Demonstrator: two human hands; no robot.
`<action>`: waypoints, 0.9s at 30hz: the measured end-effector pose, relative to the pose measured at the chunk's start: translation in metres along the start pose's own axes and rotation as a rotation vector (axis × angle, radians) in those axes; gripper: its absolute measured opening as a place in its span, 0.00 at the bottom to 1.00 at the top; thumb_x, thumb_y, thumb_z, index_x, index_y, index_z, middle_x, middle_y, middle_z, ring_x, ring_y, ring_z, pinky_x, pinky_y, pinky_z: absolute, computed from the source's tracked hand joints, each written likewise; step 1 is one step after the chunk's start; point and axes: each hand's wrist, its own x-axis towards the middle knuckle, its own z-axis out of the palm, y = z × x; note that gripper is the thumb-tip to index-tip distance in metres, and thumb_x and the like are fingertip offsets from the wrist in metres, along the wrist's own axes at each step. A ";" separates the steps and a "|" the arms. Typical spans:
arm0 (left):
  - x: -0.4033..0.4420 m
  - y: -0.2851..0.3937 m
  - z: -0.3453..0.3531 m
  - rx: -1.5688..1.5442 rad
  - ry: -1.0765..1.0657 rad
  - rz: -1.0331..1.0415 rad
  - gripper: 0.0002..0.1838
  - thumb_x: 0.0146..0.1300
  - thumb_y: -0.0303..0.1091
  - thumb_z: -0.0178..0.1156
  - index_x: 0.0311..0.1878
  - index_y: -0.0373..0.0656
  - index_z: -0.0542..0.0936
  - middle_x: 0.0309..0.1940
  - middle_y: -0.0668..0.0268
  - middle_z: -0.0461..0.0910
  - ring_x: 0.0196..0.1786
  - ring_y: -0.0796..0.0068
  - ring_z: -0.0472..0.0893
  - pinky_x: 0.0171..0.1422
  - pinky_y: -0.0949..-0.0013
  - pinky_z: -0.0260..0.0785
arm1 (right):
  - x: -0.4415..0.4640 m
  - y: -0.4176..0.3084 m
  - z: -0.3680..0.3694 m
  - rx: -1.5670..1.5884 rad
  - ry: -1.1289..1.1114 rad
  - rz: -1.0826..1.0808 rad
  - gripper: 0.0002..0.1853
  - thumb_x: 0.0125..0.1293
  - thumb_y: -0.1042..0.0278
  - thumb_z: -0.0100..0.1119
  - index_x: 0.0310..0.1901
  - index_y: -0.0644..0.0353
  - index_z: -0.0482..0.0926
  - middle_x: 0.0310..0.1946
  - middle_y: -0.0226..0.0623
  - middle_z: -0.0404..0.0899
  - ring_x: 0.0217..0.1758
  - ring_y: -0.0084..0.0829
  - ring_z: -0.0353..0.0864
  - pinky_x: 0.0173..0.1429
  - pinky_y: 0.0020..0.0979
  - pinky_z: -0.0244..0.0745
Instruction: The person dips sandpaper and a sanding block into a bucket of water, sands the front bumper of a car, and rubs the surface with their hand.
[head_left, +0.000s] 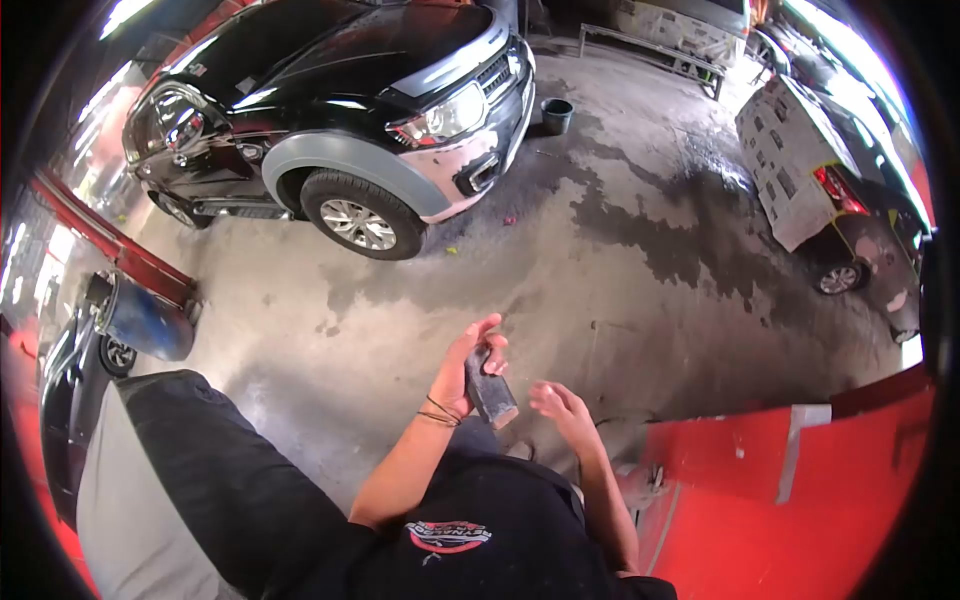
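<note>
left hand (pixel 462 368) gripping dark block (pixel 490 393) | oblong, scuffed (one end paler) | right hand (pixel 567 411) loosely open

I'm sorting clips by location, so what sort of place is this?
Probably a car body repair shop: the black car has a bumper in patchy, unfinished colour, the car at right is partly covered in paper, and the left hand holds a dark block.

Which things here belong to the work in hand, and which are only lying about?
Work, it seems:
dark block, in the left hand
perhaps the red panel alongside

Just lying about, apparently:
black bucket on the floor
blue drum
</note>
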 end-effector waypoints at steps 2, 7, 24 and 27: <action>0.051 0.038 -0.006 -0.025 -0.015 0.049 0.27 0.83 0.50 0.63 0.73 0.42 0.80 0.47 0.65 0.88 0.34 0.78 0.74 0.48 0.65 0.72 | 0.057 -0.061 0.034 0.150 -0.118 -0.072 0.29 0.87 0.53 0.60 0.75 0.70 0.77 0.57 0.41 0.89 0.60 0.27 0.88 0.63 0.29 0.81; 0.186 0.060 -0.008 -0.049 -0.040 0.070 0.27 0.83 0.50 0.63 0.73 0.40 0.79 0.47 0.65 0.87 0.34 0.78 0.74 0.48 0.65 0.73 | 0.170 -0.127 0.016 -0.061 -0.290 -0.124 0.30 0.83 0.59 0.69 0.75 0.73 0.74 0.53 0.36 0.89 0.54 0.23 0.86 0.57 0.29 0.81; 0.702 0.076 0.059 0.634 -0.346 -0.202 0.45 0.79 0.38 0.71 0.90 0.42 0.58 0.71 0.53 0.78 0.71 0.67 0.79 0.78 0.62 0.73 | 0.518 -0.313 -0.197 0.401 0.298 -0.315 0.18 0.77 0.74 0.70 0.63 0.65 0.78 0.52 0.35 0.88 0.54 0.26 0.87 0.59 0.35 0.86; 0.783 0.084 0.050 0.748 -0.190 -0.095 0.45 0.78 0.34 0.72 0.90 0.42 0.58 0.70 0.53 0.78 0.68 0.70 0.81 0.75 0.64 0.76 | 0.618 -0.333 -0.246 0.388 0.341 -0.287 0.17 0.77 0.75 0.70 0.63 0.64 0.78 0.53 0.34 0.87 0.56 0.24 0.85 0.61 0.30 0.83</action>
